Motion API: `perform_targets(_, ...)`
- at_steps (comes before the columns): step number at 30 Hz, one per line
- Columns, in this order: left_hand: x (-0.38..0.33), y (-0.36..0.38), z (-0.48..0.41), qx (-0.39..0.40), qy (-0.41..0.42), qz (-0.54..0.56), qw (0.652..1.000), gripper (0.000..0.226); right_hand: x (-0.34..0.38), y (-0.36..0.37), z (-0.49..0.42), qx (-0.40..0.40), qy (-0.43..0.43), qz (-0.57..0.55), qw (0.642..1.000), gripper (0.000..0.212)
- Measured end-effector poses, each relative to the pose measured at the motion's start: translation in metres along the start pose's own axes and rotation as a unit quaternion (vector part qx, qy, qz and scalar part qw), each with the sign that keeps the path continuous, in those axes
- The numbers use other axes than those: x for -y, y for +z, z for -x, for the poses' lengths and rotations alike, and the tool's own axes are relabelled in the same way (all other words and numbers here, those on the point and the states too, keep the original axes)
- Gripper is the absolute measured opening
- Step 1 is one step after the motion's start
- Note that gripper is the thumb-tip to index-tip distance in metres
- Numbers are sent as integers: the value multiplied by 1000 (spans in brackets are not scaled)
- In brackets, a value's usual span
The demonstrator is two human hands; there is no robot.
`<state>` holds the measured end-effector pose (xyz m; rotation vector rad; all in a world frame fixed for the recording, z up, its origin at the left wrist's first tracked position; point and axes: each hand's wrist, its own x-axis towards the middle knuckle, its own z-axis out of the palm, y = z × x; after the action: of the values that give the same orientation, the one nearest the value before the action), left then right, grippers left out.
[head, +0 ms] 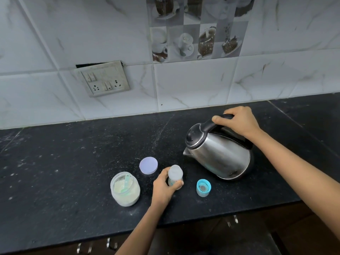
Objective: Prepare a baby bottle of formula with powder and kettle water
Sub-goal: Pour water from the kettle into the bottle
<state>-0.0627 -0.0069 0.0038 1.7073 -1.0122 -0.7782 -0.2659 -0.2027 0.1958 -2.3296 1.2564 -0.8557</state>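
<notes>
Nearest to me, two bare forearms reach in from the lower edge over the front of the black stone desk [73,162], with metal cabinet handles [110,243] showing under its lip.

On my view the left hand [163,188] is curled round the baby bottle [175,174], thumb on one side and fingers on the other. The bottle stands upright on the desk. It carries some bluish print on its side, which is too small for me to read.

The right hand [239,122] grips the black handle of the steel kettle [219,155]. The kettle is tilted, with its lid closed and its spout turned to the left, up and to the right of the bottle and apart from it. Whether its base touches the desk I cannot tell.

Left of the bottle stands an open clear jar [125,190] of pale powder with a light green scoop [126,183] inside it. A round lilac lid [148,165] lies flat just behind, between the jar and the bottle. A blue bottle collar [203,188] lies on the desk to the right of the bottle, in front of the kettle.

On the marbled wall tiles I see a grimy switch-and-socket plate [104,79] and a decorative tile panel [195,39] picturing coffee cups and beans.
</notes>
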Motion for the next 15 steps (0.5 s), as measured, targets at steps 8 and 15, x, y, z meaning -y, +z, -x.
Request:
perform_targets(8,0,1,2,0,-5,-7,1000,49,-64,9,3,-91,103,-219,966,67)
perform_targets(15,1,2,2,-5,-6,0,1000,49,-94,24,8,-131,153,-322,925,50)
